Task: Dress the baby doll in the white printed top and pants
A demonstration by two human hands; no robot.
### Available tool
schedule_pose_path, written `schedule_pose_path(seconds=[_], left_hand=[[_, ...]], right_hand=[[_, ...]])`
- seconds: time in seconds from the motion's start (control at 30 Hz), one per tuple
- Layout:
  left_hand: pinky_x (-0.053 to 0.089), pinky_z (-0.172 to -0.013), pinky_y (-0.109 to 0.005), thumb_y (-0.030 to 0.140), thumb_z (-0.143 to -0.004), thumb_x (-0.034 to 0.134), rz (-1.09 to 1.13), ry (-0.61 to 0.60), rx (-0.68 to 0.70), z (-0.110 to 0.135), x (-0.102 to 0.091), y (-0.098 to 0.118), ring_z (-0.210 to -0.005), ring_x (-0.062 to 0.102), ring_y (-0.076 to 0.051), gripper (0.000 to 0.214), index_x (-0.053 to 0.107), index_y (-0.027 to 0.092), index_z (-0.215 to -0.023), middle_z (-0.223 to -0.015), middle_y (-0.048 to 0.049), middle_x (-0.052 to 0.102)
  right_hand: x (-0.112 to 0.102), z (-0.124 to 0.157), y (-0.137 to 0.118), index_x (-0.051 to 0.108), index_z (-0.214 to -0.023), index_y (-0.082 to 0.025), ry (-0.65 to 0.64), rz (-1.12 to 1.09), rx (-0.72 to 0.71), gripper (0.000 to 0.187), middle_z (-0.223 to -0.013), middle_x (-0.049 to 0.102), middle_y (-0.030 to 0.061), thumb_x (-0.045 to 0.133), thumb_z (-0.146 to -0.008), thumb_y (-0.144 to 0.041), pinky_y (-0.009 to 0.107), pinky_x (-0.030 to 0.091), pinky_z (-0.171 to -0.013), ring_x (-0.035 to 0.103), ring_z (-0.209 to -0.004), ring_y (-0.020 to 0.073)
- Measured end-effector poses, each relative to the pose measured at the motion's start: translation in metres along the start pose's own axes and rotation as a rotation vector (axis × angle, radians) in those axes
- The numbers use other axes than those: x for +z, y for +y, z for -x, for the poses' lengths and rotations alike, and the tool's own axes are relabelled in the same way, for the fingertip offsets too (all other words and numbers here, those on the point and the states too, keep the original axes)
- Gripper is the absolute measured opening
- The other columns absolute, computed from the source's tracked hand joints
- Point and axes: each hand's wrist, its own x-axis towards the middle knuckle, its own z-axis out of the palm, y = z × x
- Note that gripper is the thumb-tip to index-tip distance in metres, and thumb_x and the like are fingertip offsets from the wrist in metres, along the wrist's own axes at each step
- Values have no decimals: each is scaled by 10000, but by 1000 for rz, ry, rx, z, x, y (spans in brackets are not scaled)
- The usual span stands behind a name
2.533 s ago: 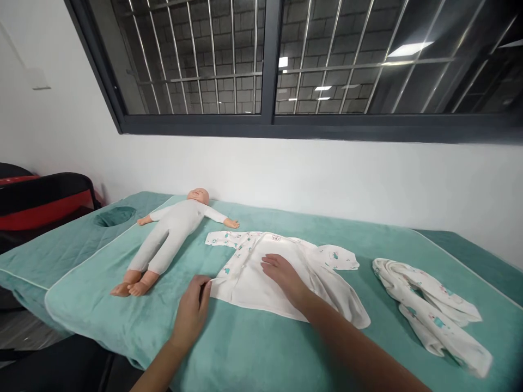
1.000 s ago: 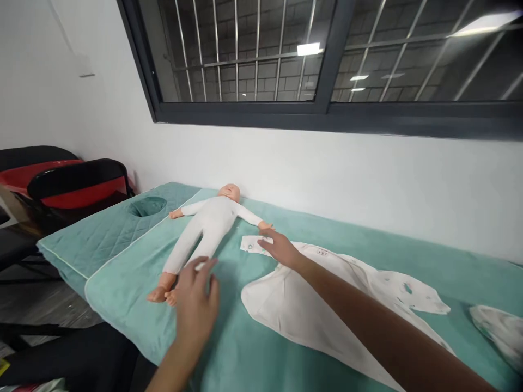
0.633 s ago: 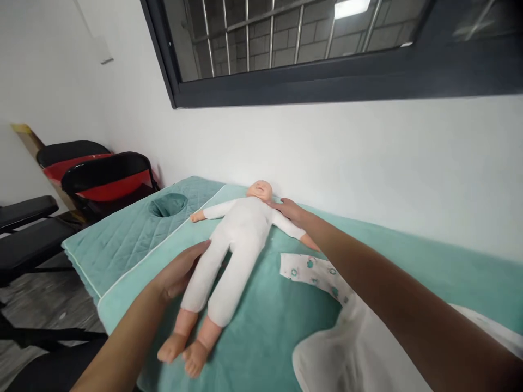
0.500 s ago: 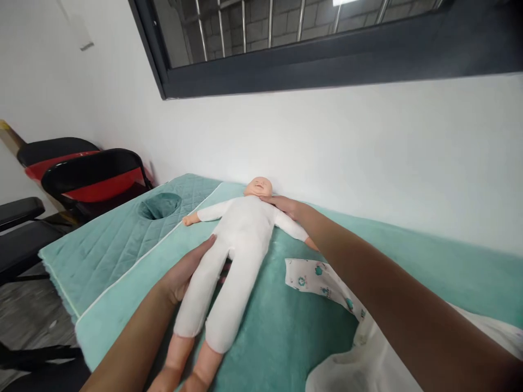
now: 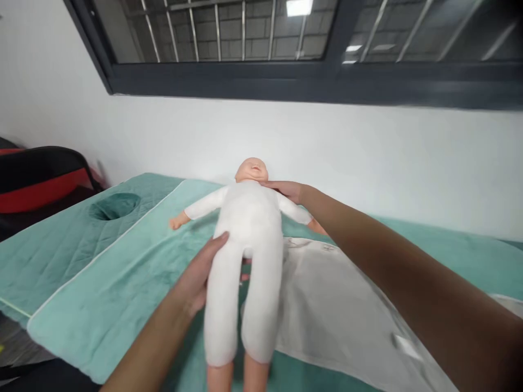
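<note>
A baby doll in a white bodysuit is held up off the teal padded table, head toward the wall. My left hand grips under its hips and upper legs, thumb across the front. My right hand cups behind its neck and shoulder, just under the head. A white baby garment lies spread flat on the table, partly beneath the doll's legs and to their right.
The table's quilted end has a round face hole at the left. Black and red folding chairs stand beyond that end. A white wall and a barred window run behind the table.
Both hands left the white garment and reached left to the doll. They took hold of it and lifted it; it has come right, over the garment's edge.
</note>
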Motion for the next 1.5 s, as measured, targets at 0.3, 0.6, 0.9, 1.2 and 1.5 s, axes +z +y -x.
schedule_pose_path(seconds=[0.3, 0.6, 0.9, 1.2, 1.5], left_hand=[[603, -730, -437, 453, -791, 671, 134, -226, -114, 46, 147, -130, -924, 702, -288, 639, 415, 265, -1345, -1238, -142, 633], [570, -718, -375, 547, -835, 566, -155, -243, -132, 47, 159, -169, -787, 692, -229, 553, 512, 176, -1242, -1038, -134, 693], [445, -919, -449, 271, -850, 555, -1542, 252, 822, -34, 72, -125, -1111, 544, -291, 393, 551, 195, -1236, -1198, -115, 603], [452, -918, -425, 235, -885, 523, -1313, 467, 1244, -26, 59, -135, -1089, 537, -261, 231, 542, 176, -1108, -1120, -128, 578], [435, -852, -410, 285, -743, 649, -1448, 182, 739, -47, 88, -123, -1083, 542, -316, 375, 598, 184, -1100, -1087, -127, 631]], right_hand=[[-119, 197, 48, 618, -1259, -186, -165, -63, 143, 553, -1260, 630, 89, 682, -803, -493, 403, 501, -982, 612, -1132, 272], [-122, 246, 115, 478, -1360, -176, 284, 313, 117, 738, -1244, 602, 155, 641, -780, -604, 507, 392, -1010, 558, -1138, 360], [-31, 215, 67, 569, -1132, -181, 119, 1214, -382, 314, -1130, 573, 122, 522, -917, -405, 389, 411, -898, 526, -1056, 265], [13, 160, 77, 583, -1095, -220, -181, 1279, -193, 405, -1011, 637, 76, 469, -914, -565, 299, 411, -703, 608, -892, 229], [-5, 185, 78, 557, -1204, -321, 87, 1015, -290, 426, -1000, 615, 19, 372, -946, -606, 256, 341, -676, 583, -870, 172]])
